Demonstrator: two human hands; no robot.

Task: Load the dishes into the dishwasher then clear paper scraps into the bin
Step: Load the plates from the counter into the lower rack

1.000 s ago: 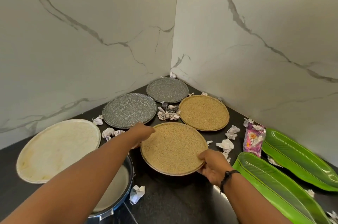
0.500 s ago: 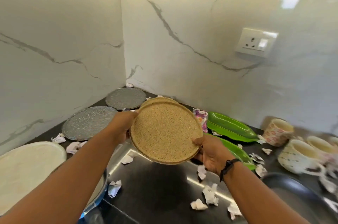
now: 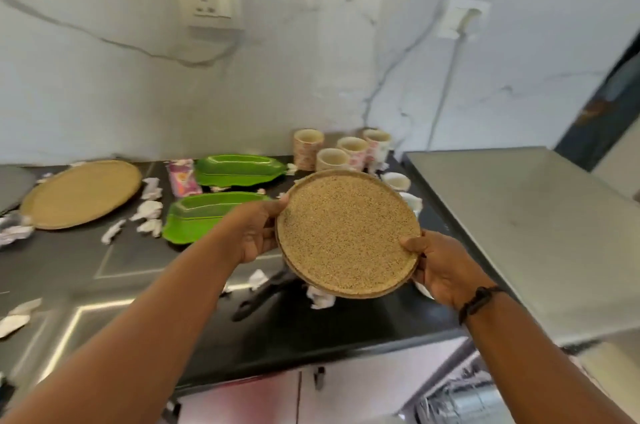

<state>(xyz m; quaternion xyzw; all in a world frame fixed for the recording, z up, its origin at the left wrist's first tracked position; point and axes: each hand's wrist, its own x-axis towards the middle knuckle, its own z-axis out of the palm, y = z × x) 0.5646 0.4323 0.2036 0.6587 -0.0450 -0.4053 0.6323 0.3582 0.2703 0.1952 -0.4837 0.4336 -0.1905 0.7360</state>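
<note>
Now dish-loading step: left hand (image 3: 254, 235) and right hand (image 3: 445, 266) each pinch opposite rims of speckled tan plate (image 3: 346, 233), held above black counter (image 3: 138, 271). Next likely calls for lowering toward dishwasher rack (image 3: 460, 396). Farther back: paper scraps (image 3: 149, 212), cups (image 3: 349, 150).
</note>
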